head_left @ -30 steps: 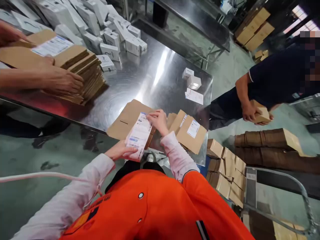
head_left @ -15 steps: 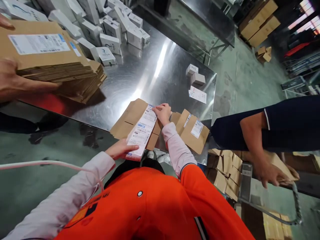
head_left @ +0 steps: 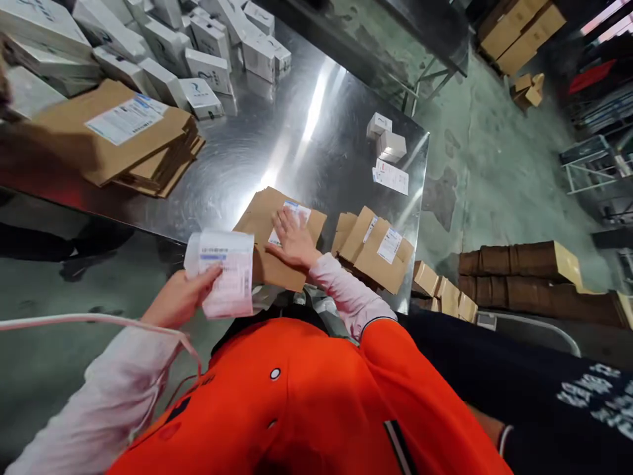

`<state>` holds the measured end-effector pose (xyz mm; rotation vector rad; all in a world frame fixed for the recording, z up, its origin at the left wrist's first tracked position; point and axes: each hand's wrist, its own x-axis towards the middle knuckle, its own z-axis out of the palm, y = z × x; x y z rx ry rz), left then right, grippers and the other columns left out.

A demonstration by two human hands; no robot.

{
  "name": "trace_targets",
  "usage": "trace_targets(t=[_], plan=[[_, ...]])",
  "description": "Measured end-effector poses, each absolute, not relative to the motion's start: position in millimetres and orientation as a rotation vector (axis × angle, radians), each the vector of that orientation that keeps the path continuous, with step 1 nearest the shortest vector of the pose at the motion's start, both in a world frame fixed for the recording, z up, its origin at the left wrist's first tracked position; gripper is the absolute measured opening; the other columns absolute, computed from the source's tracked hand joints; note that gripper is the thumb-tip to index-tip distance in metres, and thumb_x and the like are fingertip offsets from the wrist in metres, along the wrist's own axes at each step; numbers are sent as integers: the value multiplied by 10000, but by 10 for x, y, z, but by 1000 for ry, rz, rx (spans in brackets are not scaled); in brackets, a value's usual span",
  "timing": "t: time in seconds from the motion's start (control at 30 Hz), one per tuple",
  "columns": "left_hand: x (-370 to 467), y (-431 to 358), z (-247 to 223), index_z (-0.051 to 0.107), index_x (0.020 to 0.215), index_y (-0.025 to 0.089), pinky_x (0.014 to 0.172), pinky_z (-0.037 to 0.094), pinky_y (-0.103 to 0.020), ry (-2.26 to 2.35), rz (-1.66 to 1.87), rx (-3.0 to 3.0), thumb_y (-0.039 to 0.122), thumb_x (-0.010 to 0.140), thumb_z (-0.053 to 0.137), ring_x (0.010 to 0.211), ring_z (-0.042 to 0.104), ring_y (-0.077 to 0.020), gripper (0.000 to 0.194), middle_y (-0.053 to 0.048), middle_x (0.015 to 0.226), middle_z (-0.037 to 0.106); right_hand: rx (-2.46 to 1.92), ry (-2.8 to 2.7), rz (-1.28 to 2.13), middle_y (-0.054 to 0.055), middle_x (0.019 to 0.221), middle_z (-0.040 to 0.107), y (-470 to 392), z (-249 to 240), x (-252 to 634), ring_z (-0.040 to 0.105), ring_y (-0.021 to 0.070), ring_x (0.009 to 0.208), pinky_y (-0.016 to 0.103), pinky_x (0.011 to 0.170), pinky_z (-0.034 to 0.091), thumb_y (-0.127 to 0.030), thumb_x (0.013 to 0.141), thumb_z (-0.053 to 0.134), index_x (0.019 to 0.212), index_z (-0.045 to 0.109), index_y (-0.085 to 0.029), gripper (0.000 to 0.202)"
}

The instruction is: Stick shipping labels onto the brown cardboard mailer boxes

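My left hand (head_left: 180, 290) grips a stack of printed shipping labels (head_left: 227, 277), thumb on top, held up just left of the cardboard. With fingers stretched out, my right hand (head_left: 293, 237) lies flat on a white shipping label (head_left: 298, 211) stuck to a flat cardboard mailer (head_left: 257, 221). That mailer tops a small pile at the front edge of the metal table (head_left: 341, 158). Right of it, more flat cardboard mailers (head_left: 383, 270) overlap, with labels on them.
At the left lie a labelled cardboard stack (head_left: 133, 155) and several white boxes (head_left: 198, 99). Two small white boxes (head_left: 390, 146) and some loose labels (head_left: 391, 177) sit near the right edge. A co-worker's dark sleeve (head_left: 524, 382) is close at my right; cartons (head_left: 519, 260) stand beyond.
The label strip has left the cardboard with my left hand, while my right hand has flattened onto a label there. The co-worker's stack at left now rests on the table; the right-hand co-worker leaned closer.
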<state>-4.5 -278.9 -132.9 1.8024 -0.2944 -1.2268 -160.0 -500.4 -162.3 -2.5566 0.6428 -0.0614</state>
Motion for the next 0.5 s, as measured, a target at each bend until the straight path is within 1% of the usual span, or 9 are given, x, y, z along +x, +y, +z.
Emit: trace_targets(t=[0.03, 0.1, 0.17, 0.23, 0.27, 0.33, 0.4, 0.43, 0.5], plan=[[-18, -3016, -1257, 747, 947, 85, 855, 651, -388, -352, -1135, 1844, 732, 714, 790, 1029, 752, -351, 689, -153, 1007, 809, -2509, 533, -47, 134, 1701, 377, -4895, -1619, -1700, 238, 275, 1643, 531, 1368, 57, -443, 982, 677, 1546, 538, -158, 647], [-2, -3454, -1179, 725, 1056, 46, 1039, 581, -414, -555, -1024, 1946, 560, 945, 639, 1199, 706, -335, 532, -160, 1178, 780, -2364, 592, -136, 99, 1666, 451, -4690, -1638, -1928, 285, 230, 1629, 460, 1375, 144, -400, 1027, 588, 1550, 539, -182, 569], [-25, -3776, -1179, 695, 1167, 22, 1231, 396, -448, -731, -981, 1996, 385, 1020, 586, 1435, 542, -335, 406, -166, 1407, 684, -2124, 1036, -285, 166, 1680, 408, -4512, -1701, -2110, 257, 259, 1638, 474, 1366, 193, -359, 1057, 498, 1586, 474, -99, 591], [-76, -3935, -1200, 670, 1228, 16, 1309, 217, -454, -852, -963, 2023, 310, 1018, 614, 1579, 328, -339, 365, -162, 1553, 571, -1824, 1418, -309, 288, 1697, 294, -4379, -1790, -2185, 215, 330, 1644, 517, 1352, 213, -343, 1047, 497, 1600, 366, 51, 691], [-111, -3962, -1195, 663, 1232, 16, 1315, 193, -464, -890, -954, 2046, 304, 1015, 627, 1597, 285, -344, 363, -164, 1561, 561, -1717, 1488, -293, 327, 1696, 251, -4340, -1832, -2190, 208, 355, 1643, 528, 1345, 224, -349, 1033, 526, 1596, 326, 99, 746], [-195, -3950, -1126, 661, 1213, 18, 1283, 283, -532, -826, -1004, 2070, 341, 1022, 622, 1542, 396, -365, 378, -173, 1452, 643, -1625, 1481, -365, 327, 1692, 261, -4341, -1872, -2206, 263, 340, 1628, 503, 1329, 281, -379, 1018, 558, 1608, 291, 91, 800], [-286, -3905, -977, 667, 1179, 13, 1190, 422, -609, -617, -1126, 1974, 397, 1034, 586, 1368, 597, -378, 419, -176, 1242, 742, -1603, 1465, -609, 261, 1667, 380, -4468, -1816, -2345, 386, 270, 1581, 441, 1293, 370, -419, 1033, 522, 1630, 308, -2, 759], [-324, -3883, -887, 669, 1173, 14, 1145, 472, -622, -525, -1170, 1889, 429, 1026, 587, 1267, 668, -369, 448, -168, 1156, 767, -1591, 1470, -731, 234, 1636, 446, -4577, -1747, -2490, 451, 240, 1542, 412, 1265, 412, -425, 1042, 497, 1629, 325, -37, 725], [-359, -3837, -723, 677, 1171, 31, 1129, 504, -595, -450, -1166, 1706, 523, 940, 681, 1180, 709, -352, 543, -152, 1120, 783, -1571, 1523, -872, 214, 1560, 550, -4856, -1542, -2921, 547, 218, 1461, 384, 1211, 473, -395, 1046, 469, 1599, 388, -55, 655]])
